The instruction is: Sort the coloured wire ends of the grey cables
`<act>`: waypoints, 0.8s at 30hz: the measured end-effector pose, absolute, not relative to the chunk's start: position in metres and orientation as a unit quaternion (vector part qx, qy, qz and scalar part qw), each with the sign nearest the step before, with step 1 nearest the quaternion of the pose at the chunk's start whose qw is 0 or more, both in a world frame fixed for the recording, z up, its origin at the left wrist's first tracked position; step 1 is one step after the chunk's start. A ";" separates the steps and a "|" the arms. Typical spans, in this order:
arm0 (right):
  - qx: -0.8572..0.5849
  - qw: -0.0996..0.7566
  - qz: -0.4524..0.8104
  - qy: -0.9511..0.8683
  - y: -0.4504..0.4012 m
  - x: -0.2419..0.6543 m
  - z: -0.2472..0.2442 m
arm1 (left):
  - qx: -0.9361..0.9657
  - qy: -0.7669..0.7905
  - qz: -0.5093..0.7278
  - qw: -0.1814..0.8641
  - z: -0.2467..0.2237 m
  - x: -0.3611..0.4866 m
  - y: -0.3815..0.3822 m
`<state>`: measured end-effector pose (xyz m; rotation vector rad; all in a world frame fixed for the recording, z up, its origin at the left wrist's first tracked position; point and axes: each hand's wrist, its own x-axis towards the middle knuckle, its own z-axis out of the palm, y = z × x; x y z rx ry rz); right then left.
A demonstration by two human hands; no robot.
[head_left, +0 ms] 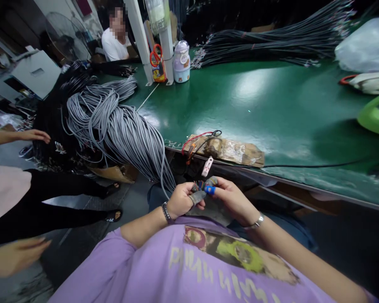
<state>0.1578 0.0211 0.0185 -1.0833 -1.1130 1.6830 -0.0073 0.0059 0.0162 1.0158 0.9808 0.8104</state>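
Note:
Close in front of my body, my left hand pinches the end of a grey cable, where several thin coloured wires fan out. My right hand meets it from the other side, its covered fingertips closed on those same wires. Grey and blue wraps cover some of the fingertips. Behind my left hand, the grey cable bundle hangs over the table's edge. Just beyond the hands, a taped cardboard piece lies on the green table, with red and black leads and a small white tag at its edge.
A pastel bottle and orange-handled scissors stand by a white post. Black cables lie along the back. At right are a plastic bag and a green handle. One person stands close at left; another sits farther back.

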 end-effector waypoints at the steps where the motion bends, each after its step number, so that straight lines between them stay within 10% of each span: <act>1: -0.431 0.416 0.671 -0.436 0.021 0.157 0.018 | 0.447 0.440 0.377 0.681 0.016 -0.007 0.005; 24: -0.416 0.411 0.680 -0.441 0.022 0.159 0.023 | 0.286 0.470 0.462 0.696 0.018 0.000 0.002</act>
